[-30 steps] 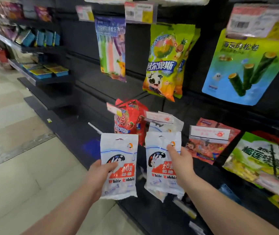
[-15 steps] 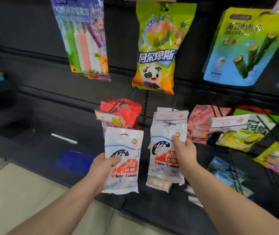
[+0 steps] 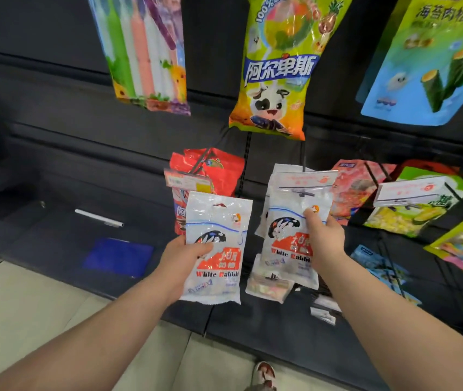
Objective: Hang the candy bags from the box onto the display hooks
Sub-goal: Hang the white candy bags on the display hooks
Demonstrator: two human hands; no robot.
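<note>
While the right hand [image 3: 324, 241] grips a white plastic candy bag [image 3: 281, 235] with a red and blue rabbit print, thumb on its front face, the bag's top edge sits right at a dark wire display hook [image 3: 295, 189] under a clear price-tag strip [image 3: 306, 179]. Cannot tell whether the hook tip has entered the hang hole; the strip covers that spot. More white bags of the same sort hang just behind.

Left hand [image 3: 182, 258] grips a second white candy bag [image 3: 219, 221] by its left edge. It is upright, in the air, just left of the first, in front of a red foil bag [image 3: 219, 167] on the neighbouring hook. Its hang hole shows near the top. Box not in view.

Step in hand, as I judge it: threading the right-hand bag onto the hook. To do it well:
- grip is at mid-height; thin film will likely flop at the top, so a pinch nearer the hole should aim better
- bring the hole square to the hook tip, bag face parallel to those behind, then slide it back along the wire
- tip the tag strip up if it blocks the way
- hold the left bag off the red bag's hook to avoid a snag

Risks: film tearing at the hole if forced off-axis; bag missing the tip and dropping to the dark lower shelf [image 3: 55, 235]
</note>
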